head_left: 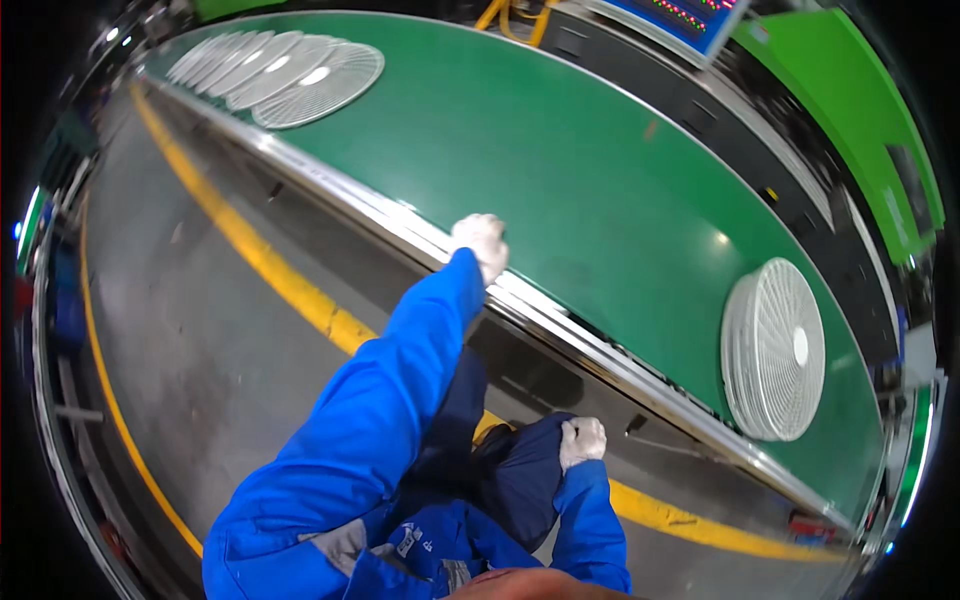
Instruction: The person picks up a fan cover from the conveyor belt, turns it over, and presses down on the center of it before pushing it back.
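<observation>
My left hand (482, 246), in a white glove, rests on the metal edge rail (560, 325) of a green conveyor belt (560, 170). Its fingers are curled in, and nothing shows in them. In a matching glove, my right hand (582, 443) lies over my dark-trousered knee (535, 455), fingers draped on the cloth and holding no object. Toward the right end of the belt stands a stack of round white mesh grilles (780, 365), apart from both hands. More white grilles (318, 88) lie overlapped in a row at the far left.
Beyond the belt are a blue panel with lit displays (680, 20), a bright green machine cover (840, 100) and a yellow frame (515, 20). Yellow lines (270, 265) mark the grey floor on my side. A red item (812, 528) sits below the belt's right end.
</observation>
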Motion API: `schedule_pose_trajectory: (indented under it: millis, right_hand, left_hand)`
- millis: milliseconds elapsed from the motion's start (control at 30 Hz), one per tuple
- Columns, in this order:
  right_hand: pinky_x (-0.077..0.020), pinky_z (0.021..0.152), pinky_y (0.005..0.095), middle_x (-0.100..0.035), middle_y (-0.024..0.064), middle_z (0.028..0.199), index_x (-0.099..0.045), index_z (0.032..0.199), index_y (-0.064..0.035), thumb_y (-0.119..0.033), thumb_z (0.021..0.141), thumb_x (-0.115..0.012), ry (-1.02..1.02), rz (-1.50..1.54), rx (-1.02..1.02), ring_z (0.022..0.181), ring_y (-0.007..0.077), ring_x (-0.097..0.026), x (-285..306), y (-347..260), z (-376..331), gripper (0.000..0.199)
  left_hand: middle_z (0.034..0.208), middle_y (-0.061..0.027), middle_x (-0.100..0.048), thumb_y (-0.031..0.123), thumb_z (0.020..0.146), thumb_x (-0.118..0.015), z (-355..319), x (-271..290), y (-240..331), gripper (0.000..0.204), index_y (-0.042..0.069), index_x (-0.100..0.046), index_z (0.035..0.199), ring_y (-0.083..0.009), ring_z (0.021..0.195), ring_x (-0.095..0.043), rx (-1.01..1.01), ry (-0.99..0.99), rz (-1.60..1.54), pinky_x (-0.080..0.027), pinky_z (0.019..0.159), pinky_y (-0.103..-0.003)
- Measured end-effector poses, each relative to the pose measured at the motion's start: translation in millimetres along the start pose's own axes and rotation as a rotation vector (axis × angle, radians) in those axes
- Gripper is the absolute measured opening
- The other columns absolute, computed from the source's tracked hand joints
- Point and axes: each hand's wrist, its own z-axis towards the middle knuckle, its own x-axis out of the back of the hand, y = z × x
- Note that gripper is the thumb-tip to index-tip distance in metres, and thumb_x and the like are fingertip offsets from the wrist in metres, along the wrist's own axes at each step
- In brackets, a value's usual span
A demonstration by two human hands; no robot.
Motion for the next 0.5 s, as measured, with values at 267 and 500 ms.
schedule_pose_trajectory:
  millis: [267,500]
  right_hand:
    - [-0.0523,0.086,0.0493,-0.068,0.0152,0.087,-0.069,0.081,-0.0074,-0.016,0.082,-0.078,0.02,-0.004,0.04,0.089,0.0384,-0.065,-2.3,-2.0,-0.4,0.013]
    - [-0.0521,0.085,0.0495,-0.068,0.0155,0.086,-0.067,0.081,-0.0074,-0.016,0.082,-0.078,0.03,0.005,0.047,0.087,0.0385,-0.065,-1.0,0.6,1.1,0.014]
  left_hand:
    - [0.117,-0.01,-0.069,0.018,0.083,-0.06,-8.5,3.7,-1.5,0.028,0.009,-0.074,0.105,-0.0292,0.118,-0.061,0.034,-0.031,0.016,-0.047,0.102,-0.043]
    - [0.119,-0.0087,-0.067,0.02,0.085,-0.06,-9.6,5.4,0.4,0.028,0.01,-0.073,0.108,-0.0275,0.12,-0.059,0.031,-0.076,0.045,-0.046,0.102,-0.043]
